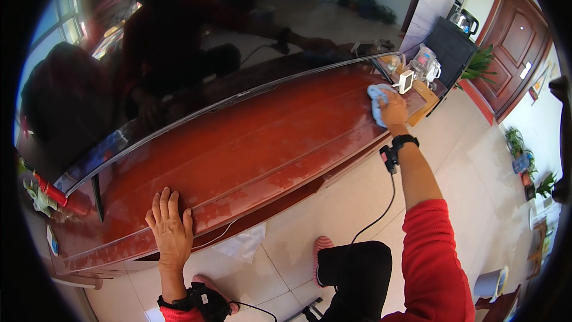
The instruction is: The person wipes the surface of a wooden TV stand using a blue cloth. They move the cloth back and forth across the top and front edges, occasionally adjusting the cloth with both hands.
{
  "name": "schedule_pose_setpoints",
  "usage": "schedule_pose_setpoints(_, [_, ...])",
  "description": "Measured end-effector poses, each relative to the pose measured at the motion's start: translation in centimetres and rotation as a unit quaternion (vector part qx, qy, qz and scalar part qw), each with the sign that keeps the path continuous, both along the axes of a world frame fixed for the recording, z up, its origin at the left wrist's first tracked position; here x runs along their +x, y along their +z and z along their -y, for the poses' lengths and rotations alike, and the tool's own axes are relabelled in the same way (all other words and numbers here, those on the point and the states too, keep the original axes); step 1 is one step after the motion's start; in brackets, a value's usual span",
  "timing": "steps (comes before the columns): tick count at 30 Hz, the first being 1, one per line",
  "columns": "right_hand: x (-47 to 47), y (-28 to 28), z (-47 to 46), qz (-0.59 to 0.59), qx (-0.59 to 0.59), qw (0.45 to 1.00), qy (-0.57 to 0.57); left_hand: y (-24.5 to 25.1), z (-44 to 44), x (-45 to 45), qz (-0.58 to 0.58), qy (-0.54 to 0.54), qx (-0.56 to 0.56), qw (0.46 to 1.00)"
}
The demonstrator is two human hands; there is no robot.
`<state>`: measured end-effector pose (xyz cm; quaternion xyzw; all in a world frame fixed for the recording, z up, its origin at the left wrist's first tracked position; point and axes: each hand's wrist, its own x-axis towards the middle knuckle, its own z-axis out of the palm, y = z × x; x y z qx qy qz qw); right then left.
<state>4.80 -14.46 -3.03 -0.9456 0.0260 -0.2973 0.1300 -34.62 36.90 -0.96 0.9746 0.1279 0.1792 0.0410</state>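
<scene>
A long red-brown TV cabinet (250, 134) stretches across in front of me, its glossy top marked by damp-looking patches. Under my right hand (394, 108) a light-blue cloth (376, 98) is pressed on the cabinet top near its right end. My left hand (167, 214) rests palm down on the front edge at the left, holding nothing, its fingers slightly apart. Behind both hands stands a large dark television (232, 49) on thin black feet, reflecting a person and the room. Just beyond the cloth is a small white digital display device (405, 82).
Glass jugs (424, 62) crowd the right end beside a dark cabinet (449, 51) bearing an electric kettle (464, 21). A red cylindrical object (51, 190) and a pale figurine (39, 197) occupy the left end. Cables hang from both wrists. A white sheet (245, 241) lies below the cabinet.
</scene>
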Motion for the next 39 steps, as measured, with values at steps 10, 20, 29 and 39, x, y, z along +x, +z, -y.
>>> schedule_pose_setpoints(10, [-0.1,1.1,-0.1,-0.088,-0.033,0.993,-0.066,-0.4,-0.1,0.0,0.012,-0.008,0.022,1.000])
schedule_pose_setpoints(20, [-6.7,-0.1,-4.5,-0.008,-0.044,0.999,0.022,-1.3,-0.5,0.0,0.069,-0.005,0.045,0.997])
schedule_pose_setpoints(29, [-14.1,-0.9,-11.4,0.059,-0.036,0.990,0.123,1.2,-2.4,-2.8,0.128,-0.106,-0.153,0.974])
schedule_pose_setpoints(39, [-22.3,-0.5,-20.7,0.084,-0.025,0.967,0.238,16.7,-2.6,-14.7,0.207,-0.559,-0.546,0.589])
